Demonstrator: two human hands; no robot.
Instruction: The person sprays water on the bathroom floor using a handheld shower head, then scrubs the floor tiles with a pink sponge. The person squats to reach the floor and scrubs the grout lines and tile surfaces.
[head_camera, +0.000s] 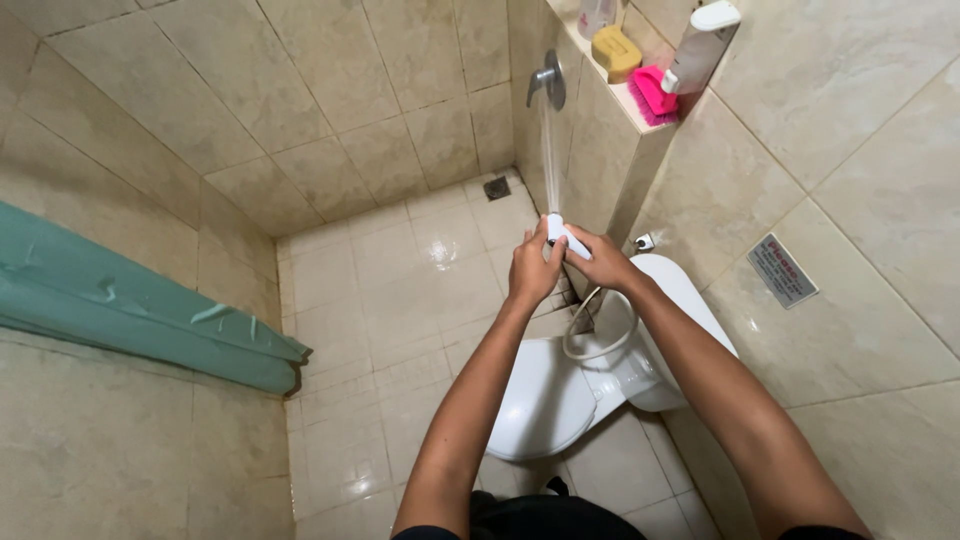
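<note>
Both my hands are wrapped around a white hand-held sprayer (562, 234) above a white toilet (545, 400). My left hand (535, 268) grips its left side and my right hand (603, 262) grips its right side and handle. A thin jet of water (550, 150) shoots from the sprayer up toward a metal tap (548, 80) on the tiled wall. The sprayer's white hose (600, 335) loops down over the closed toilet lid.
A ledge at the upper right holds a yellow soap bar (615, 50), a pink brush (652, 95) and a white pump bottle (700, 45). A floor drain (497, 187) sits in the far corner. A green curtain (140, 300) hangs at left. A small sign (782, 270) is on the right wall.
</note>
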